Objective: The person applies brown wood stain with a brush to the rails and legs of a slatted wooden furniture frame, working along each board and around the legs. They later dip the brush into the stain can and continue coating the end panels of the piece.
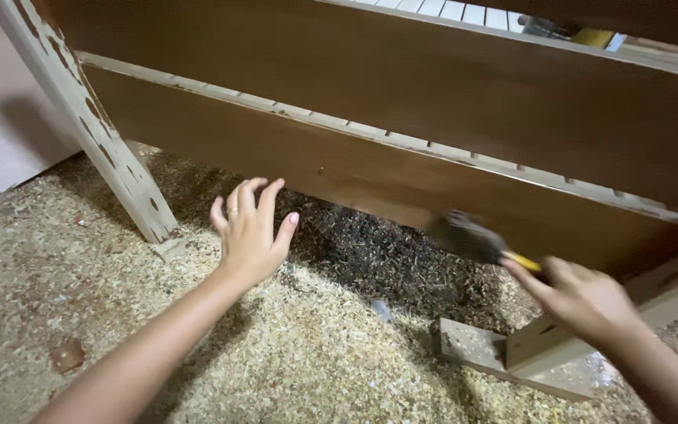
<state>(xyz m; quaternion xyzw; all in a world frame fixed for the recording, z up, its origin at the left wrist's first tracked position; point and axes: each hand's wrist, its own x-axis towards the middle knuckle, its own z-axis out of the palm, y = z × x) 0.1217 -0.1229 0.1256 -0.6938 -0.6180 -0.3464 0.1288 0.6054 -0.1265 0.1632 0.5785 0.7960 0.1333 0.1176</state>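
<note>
Gripping a paintbrush (476, 239) by its yellow handle, the right hand (582, 297) presses the bristles against the brown board (370, 169). Light and stiff-handled, soft-tipped, it seems best held there. The left hand (251, 232) hovers spread and empty above the sawdust (300, 353).

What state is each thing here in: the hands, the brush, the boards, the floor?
Left hand: open, fingers spread, holding nothing.
Right hand: gripping the paintbrush.
Paintbrush: bristles dark, against the lower board, blurred.
Lower board: stained brown, glossy.
White leg: tilted, paint chipped.
Floor: covered in sawdust.
</note>
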